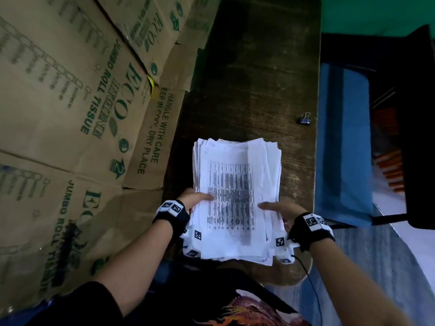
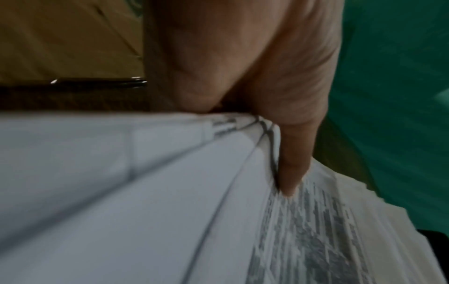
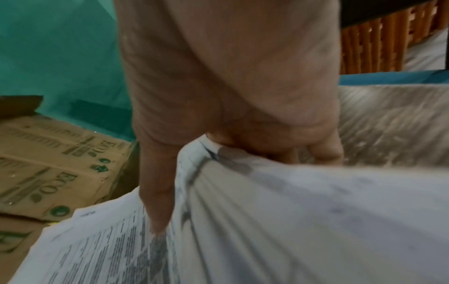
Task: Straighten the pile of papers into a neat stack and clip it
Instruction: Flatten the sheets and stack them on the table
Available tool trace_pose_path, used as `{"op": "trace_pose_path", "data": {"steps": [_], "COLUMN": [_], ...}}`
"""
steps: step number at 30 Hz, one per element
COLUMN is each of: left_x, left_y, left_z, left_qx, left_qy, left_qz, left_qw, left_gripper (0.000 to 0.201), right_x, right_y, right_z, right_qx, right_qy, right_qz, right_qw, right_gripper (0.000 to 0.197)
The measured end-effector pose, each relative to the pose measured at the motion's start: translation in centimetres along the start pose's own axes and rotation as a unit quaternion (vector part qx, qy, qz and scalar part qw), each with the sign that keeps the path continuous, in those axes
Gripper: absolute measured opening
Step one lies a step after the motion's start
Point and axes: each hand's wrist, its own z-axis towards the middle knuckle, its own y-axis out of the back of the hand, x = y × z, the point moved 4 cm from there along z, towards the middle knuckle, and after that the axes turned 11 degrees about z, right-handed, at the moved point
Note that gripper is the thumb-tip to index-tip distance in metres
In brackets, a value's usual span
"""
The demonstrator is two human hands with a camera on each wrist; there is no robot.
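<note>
A thick pile of printed white papers point(image 1: 235, 196) lies over the near end of a dark wooden table point(image 1: 249, 78), its sheet edges uneven. My left hand point(image 1: 194, 198) grips the pile's left side, thumb on top point(image 2: 291, 169), fingers underneath. My right hand point(image 1: 280, 210) grips the right side the same way, its thumb point(image 3: 157, 201) pressing on the top sheet. The pile point(image 3: 291, 221) bends up at the right grip. A small black binder clip point(image 1: 305, 119) sits alone on the table near its right edge, beyond the pile.
Flattened and stacked cardboard boxes point(image 1: 70, 114) printed with green lettering crowd the table's left side. A blue cushioned seat point(image 1: 343, 142) stands to the right of the table. A green wall point(image 1: 376, 12) is behind. A thin black cable point(image 1: 308, 274) hangs from my right wrist.
</note>
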Motion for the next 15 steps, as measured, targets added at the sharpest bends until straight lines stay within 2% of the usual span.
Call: {"op": "trace_pose_path", "data": {"steps": [1,4,7,9,12,15], "left_x": [0.4,0.9,0.0,-1.2,-3.2,-6.1], "left_y": [-0.3,-1.0,-1.5,-1.1,0.9,3.3], "left_z": [0.0,-0.4,-1.4,-2.0,-2.8,-5.3], "left_qx": [0.014,-0.005,-0.037,-0.057,-0.122,-0.197], "left_qy": [0.012,-0.002,-0.038,-0.077,-0.148,-0.255], "left_qz": [0.032,0.071,0.061,0.043,-0.012,-0.089], "left_qw": [0.999,0.997,0.997,0.994,0.981,0.942], "left_gripper": [0.103,0.102,0.086,0.078,0.061,0.023], "right_x": [-0.3,-1.3,0.2,1.9,4.8,7.0], "right_y": [0.0,-0.1,-1.1,-1.2,-0.5,-0.1], "right_z": [0.1,0.8,-1.2,-2.8,-5.6,-8.6], "right_qx": [0.002,0.003,-0.022,-0.071,-0.138,-0.156], "right_qy": [0.009,0.053,0.141,0.201,0.320,0.420], "right_qz": [0.012,0.039,0.029,0.009,0.043,0.174], "right_qw": [1.000,0.998,0.989,0.977,0.936,0.877], "right_gripper": [0.069,0.074,0.052,0.045,0.040,0.049]}}
